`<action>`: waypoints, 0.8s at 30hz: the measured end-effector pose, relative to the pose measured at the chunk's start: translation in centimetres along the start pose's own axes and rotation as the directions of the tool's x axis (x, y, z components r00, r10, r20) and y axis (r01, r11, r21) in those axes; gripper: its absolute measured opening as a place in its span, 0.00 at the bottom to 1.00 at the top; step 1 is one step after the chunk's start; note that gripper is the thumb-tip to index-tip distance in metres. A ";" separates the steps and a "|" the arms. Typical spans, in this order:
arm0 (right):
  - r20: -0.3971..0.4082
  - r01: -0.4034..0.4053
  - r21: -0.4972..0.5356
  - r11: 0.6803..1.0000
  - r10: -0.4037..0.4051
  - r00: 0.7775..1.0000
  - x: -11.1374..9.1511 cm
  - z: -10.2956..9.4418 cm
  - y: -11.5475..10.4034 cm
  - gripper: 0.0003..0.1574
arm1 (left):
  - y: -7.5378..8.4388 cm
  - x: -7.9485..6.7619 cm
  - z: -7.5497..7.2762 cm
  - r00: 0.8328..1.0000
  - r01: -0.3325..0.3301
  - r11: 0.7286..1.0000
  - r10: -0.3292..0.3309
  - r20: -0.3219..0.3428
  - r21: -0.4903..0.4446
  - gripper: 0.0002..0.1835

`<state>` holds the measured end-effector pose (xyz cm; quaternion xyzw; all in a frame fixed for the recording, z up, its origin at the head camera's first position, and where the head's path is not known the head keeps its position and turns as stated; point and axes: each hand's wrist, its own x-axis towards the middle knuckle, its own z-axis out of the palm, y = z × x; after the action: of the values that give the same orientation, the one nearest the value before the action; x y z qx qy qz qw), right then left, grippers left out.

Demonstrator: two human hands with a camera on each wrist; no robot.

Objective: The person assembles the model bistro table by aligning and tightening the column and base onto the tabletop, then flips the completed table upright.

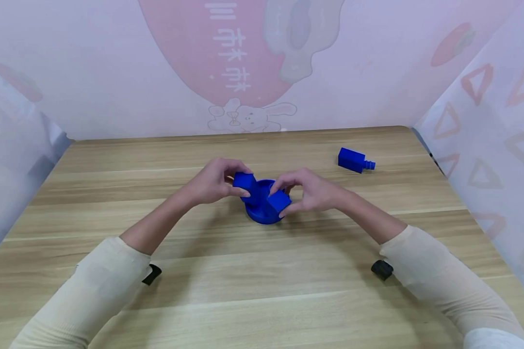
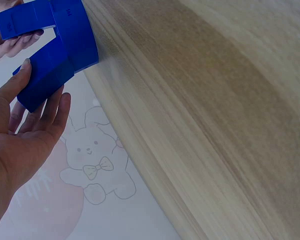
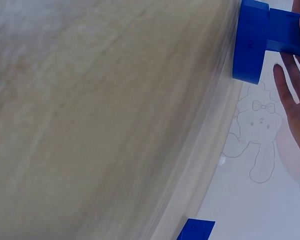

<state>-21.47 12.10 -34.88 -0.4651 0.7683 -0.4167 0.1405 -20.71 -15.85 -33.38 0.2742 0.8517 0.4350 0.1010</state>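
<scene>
A round blue dish with a raised rim [image 1: 263,219] sits on the wooden table in front of me. My left hand [image 1: 214,183] pinches a blue angular block [image 1: 244,181] between thumb and fingers, at the dish's left side. On the right side, my right hand [image 1: 314,192] grips a second blue block [image 1: 279,201] by its upper part. Both blocks stand up from the dish, tilted; their lower ends are hidden inside it. The left wrist view shows the left block [image 2: 46,75] leaning outward from the dish [image 2: 79,37].
Farther back on the right, a blue block with a narrow ridged neck [image 1: 351,160] lies on its side. The wooden tabletop [image 1: 253,300] ends at a printed back wall [image 1: 113,72], with a similar wall [image 1: 498,145] at the right.
</scene>
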 end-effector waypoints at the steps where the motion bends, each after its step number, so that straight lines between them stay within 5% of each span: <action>1: -0.012 0.008 -0.015 1.000 -0.008 1.000 0.0 0.1 0.0 0.25 | 0.0 0.0 0.0 1.000 0.000 1.000 0.000 0.001 0.002 0.21; 13: -0.135 0.034 -0.159 0.987 -0.056 0.989 -0.2 1.2 -0.5 0.23 | 0.0 0.0 0.0 1.000 0.013 1.000 -0.013 -0.004 0.023 0.21; 24: -0.197 0.016 -0.164 0.986 -0.049 0.979 -0.6 1.7 -0.4 0.25 | -0.1 0.1 -0.1 1.000 0.011 1.000 -0.011 -0.011 0.025 0.20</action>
<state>-19.84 11.66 -35.74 -0.4433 0.8020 -0.4001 0.0176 -20.85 -15.89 -33.43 0.2684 0.8592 0.4250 0.0955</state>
